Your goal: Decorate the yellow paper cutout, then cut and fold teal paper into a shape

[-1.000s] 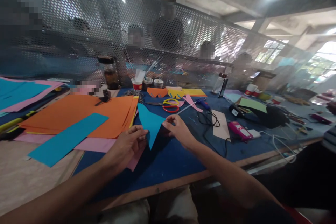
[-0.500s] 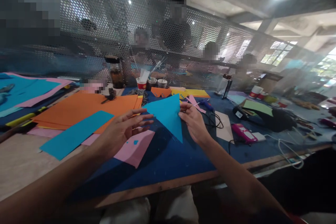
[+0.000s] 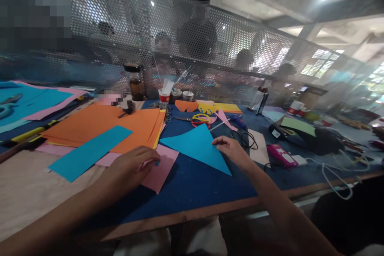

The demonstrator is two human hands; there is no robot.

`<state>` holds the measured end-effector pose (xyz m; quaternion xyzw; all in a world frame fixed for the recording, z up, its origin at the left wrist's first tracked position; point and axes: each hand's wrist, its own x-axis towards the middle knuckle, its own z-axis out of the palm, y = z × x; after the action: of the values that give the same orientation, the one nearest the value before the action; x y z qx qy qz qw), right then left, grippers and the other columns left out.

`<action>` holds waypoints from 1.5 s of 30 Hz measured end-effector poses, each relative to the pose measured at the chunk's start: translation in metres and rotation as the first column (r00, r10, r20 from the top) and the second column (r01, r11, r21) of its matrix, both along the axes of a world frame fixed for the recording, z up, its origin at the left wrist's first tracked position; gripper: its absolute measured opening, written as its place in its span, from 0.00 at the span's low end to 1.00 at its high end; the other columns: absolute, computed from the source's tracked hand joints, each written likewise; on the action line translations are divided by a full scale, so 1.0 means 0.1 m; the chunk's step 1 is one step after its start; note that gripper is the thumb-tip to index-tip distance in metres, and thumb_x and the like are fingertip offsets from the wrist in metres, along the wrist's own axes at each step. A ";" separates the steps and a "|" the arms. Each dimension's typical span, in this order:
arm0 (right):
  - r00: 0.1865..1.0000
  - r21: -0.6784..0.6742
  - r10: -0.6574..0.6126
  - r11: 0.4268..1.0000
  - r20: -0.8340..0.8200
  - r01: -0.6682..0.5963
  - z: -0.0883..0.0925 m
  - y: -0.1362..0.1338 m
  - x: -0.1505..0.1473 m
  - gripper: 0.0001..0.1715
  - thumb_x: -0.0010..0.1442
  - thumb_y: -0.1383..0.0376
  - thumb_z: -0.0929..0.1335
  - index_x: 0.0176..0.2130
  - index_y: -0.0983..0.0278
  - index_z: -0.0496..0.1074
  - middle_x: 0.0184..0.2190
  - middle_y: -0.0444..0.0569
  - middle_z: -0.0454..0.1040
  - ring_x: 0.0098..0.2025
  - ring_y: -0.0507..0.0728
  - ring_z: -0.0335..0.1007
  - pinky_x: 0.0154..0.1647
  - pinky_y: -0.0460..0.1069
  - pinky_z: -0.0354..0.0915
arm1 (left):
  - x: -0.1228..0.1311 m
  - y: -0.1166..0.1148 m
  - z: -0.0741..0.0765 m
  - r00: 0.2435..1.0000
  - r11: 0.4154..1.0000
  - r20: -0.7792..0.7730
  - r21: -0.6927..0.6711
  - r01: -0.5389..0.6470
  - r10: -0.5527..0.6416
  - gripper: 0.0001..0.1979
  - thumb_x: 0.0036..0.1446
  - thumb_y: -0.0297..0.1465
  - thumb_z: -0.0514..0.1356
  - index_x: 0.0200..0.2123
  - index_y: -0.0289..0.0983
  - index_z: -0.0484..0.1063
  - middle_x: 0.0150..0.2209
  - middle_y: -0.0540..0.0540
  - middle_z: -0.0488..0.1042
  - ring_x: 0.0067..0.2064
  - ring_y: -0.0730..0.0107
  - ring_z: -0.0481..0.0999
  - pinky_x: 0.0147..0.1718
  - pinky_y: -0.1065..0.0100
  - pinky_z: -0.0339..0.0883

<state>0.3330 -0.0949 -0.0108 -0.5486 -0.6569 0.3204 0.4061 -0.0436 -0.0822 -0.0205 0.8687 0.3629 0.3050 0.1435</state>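
Observation:
A blue paper triangle (image 3: 195, 146) lies on the blue table covering, its long edge slanting toward the near right. My right hand (image 3: 232, 152) is closed, thumb and fingertips at the triangle's right edge. Over a pink paper piece (image 3: 162, 168), my left hand (image 3: 135, 166) has its fingers curled downward; whether they grip anything is hidden. A small blue scrap (image 3: 157, 163) shows by its fingertips. Just beyond the triangle rest scissors (image 3: 201, 119) with yellow and red handles. A blue paper strip (image 3: 90, 153) lies across orange sheets (image 3: 102, 124) to the left.
A glue gun (image 3: 238, 121) with a dark cord lies right of the scissors. Farther right are a magenta device (image 3: 282, 156) and a white cable (image 3: 333, 172). Paper cups (image 3: 164, 95) and a lidded jar (image 3: 135, 84) stand by the perforated metal screen, with people behind it.
The blue triangle has gone from being held up by my right hand to lying on the table, uncovering the scissors. My left hand's fingers have curled down over the pink paper.

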 end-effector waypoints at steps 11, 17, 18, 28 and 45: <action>0.989 0.059 -0.087 0.995 0.116 0.081 -0.18 0.03 0.07 0.13 0.58 0.64 0.66 0.40 0.63 0.79 0.36 0.50 0.81 0.28 0.54 0.70 0.27 0.47 0.62 | -0.39 -0.08 -0.41 0.978 0.991 -0.207 0.135 0.022 0.006 0.16 0.70 0.31 0.55 0.52 0.46 0.81 0.52 0.45 0.84 0.52 0.57 0.83 0.54 0.58 0.75; 0.990 0.066 -0.100 0.993 0.094 0.094 -0.16 0.03 0.07 0.13 0.60 0.60 0.68 0.40 0.63 0.80 0.36 0.50 0.82 0.31 0.56 0.73 0.28 0.48 0.65 | -0.41 0.02 -0.30 0.988 0.991 -0.107 0.095 -0.099 0.109 0.13 0.70 0.39 0.57 0.47 0.48 0.82 0.48 0.46 0.84 0.50 0.55 0.83 0.46 0.63 0.74; 0.991 0.069 -0.105 0.993 0.086 0.099 -0.15 0.03 0.08 0.13 0.60 0.59 0.68 0.40 0.63 0.80 0.36 0.50 0.82 0.31 0.56 0.73 0.29 0.48 0.65 | -0.40 0.04 -0.28 0.989 0.990 -0.085 0.077 -0.114 0.121 0.12 0.70 0.40 0.57 0.46 0.48 0.81 0.47 0.47 0.84 0.50 0.55 0.83 0.47 0.63 0.74; 0.992 0.158 -0.102 0.981 -0.071 0.112 0.14 -0.10 -0.06 0.13 0.63 0.55 0.72 0.42 0.61 0.79 0.39 0.49 0.81 0.38 0.57 0.75 0.38 0.50 0.70 | -0.13 0.17 -0.02 0.994 0.987 -0.013 0.121 -0.102 0.104 0.15 0.69 0.43 0.59 0.54 0.45 0.77 0.55 0.41 0.79 0.56 0.51 0.79 0.54 0.55 0.73; 0.910 0.027 0.084 0.996 -0.405 -0.079 0.42 -0.18 -0.31 0.14 0.61 0.53 0.76 0.42 0.59 0.79 0.38 0.46 0.75 0.36 0.55 0.69 0.35 0.48 0.66 | 0.05 0.04 0.25 0.999 0.783 0.026 0.622 0.022 -0.048 0.24 0.65 0.22 0.62 0.62 0.42 0.69 0.52 0.42 0.81 0.53 0.57 0.82 0.51 0.58 0.76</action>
<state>0.3019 -0.1133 0.0311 -0.4402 -0.5823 0.4405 0.5226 -0.0385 -0.0779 0.0040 0.8678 0.2234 0.4220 -0.1374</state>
